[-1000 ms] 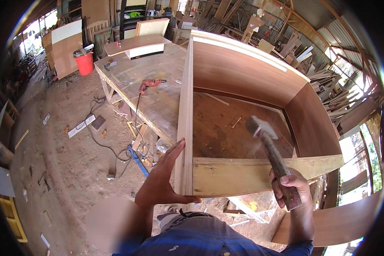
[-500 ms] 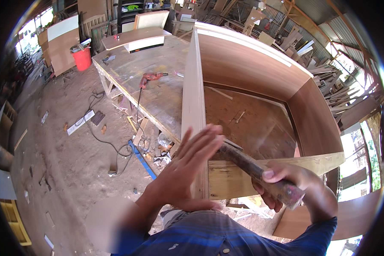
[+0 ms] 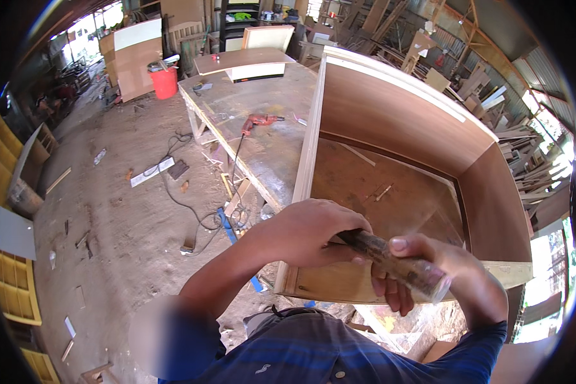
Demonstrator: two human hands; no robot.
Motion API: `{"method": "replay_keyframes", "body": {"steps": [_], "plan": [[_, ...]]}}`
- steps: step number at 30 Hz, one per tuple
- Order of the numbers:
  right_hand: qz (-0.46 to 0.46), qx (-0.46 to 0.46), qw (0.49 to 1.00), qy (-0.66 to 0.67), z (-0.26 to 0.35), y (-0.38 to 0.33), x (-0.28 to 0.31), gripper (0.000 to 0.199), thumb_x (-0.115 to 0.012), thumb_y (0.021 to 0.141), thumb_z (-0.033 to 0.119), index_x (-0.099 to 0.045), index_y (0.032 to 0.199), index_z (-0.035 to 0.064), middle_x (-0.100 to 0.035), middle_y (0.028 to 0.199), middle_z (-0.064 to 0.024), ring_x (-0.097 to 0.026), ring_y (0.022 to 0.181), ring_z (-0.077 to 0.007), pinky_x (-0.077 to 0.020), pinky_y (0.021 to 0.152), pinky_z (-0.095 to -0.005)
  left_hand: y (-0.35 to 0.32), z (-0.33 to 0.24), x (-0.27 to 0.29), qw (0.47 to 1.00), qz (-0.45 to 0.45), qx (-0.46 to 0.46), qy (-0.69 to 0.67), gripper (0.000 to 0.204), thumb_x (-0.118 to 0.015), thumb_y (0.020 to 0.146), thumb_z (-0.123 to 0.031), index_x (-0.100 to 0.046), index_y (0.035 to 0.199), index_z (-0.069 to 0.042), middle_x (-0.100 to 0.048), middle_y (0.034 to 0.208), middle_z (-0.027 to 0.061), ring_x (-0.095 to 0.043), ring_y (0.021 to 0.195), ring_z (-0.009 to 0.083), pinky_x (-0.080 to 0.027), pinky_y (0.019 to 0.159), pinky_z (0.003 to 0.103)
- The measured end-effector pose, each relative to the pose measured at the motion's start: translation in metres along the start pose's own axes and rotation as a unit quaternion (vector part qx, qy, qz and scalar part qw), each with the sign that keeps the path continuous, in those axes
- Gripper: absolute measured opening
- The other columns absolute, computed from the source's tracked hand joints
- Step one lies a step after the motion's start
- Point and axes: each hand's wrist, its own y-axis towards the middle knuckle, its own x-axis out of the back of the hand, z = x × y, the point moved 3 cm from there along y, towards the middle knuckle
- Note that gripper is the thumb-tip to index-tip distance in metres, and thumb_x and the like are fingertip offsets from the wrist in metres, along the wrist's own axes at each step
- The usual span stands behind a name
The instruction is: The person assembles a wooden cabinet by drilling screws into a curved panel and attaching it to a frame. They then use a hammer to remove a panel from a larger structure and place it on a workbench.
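Sunlit and cluttered, the open-sided workshop has a dusty floor [image 3: 121,217] strewn with offcuts and a black cable, stacks of timber along the far side, and a red bucket [image 3: 164,81] near the back. On the long worktop [image 3: 262,121] lie a red power drill [image 3: 257,120] and a flat board. A large open wooden cabinet box [image 3: 403,121] rests on the worktop's near end, its brown inner panels facing up. Just above its near front edge, both hands meet on a hammer handle [image 3: 400,264], dark and worn. The right hand [image 3: 441,272] has its fingers clenched around the handle's lower part. The left hand [image 3: 313,233] covers the handle's upper end, fingers curled over it; the hammer's head is hidden beneath.
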Motion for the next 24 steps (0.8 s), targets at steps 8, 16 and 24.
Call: {"method": "replay_keyframes", "body": {"steps": [8, 16, 24], "plan": [[0.028, 0.096, 0.993, 0.055, -0.047, -0.006, 0.016, 0.066, -0.054, 0.099, 0.054, -0.065, 0.110, -0.0097, -0.073, 0.089, -0.0253, -0.077, 0.080, -0.0311, -0.0622, 0.070, -0.0397, -0.009, 0.016, 0.004, 0.966, -0.215, -0.088, -0.110, 0.032, -0.072, 0.088, -0.006, -0.071, 0.119, -0.002, -0.074, 0.121, 0.0114, -0.066, 0.123, 0.0292, -0.040, 0.117, 0.048], [0.008, 0.113, 0.992, 0.057, -0.060, -0.012, 0.020, 0.075, -0.052, 0.093, 0.059, -0.063, 0.113, -0.0126, -0.073, 0.095, -0.0302, -0.078, 0.085, -0.0383, -0.0634, 0.072, -0.0436, -0.009, 0.021, -0.005, 0.968, -0.250, 0.004, -0.022, 0.011, -0.064, 0.089, -0.002, -0.070, 0.099, -0.003, -0.074, 0.100, 0.0081, -0.068, 0.108, 0.0235, -0.038, 0.116, 0.046], [-0.033, 0.181, 0.977, 0.109, -0.069, -0.012, 0.014, 0.074, -0.053, 0.096, 0.059, -0.063, 0.113, -0.0120, -0.072, 0.093, -0.0306, -0.076, 0.080, -0.0375, -0.0626, 0.073, -0.0442, -0.019, 0.026, 0.002, 0.976, -0.215, -0.015, -0.035, 0.032, -0.064, 0.094, -0.012, -0.049, 0.068, -0.003, -0.043, 0.061, 0.0067, -0.044, 0.059, 0.0225, -0.044, 0.103, 0.043]]}}
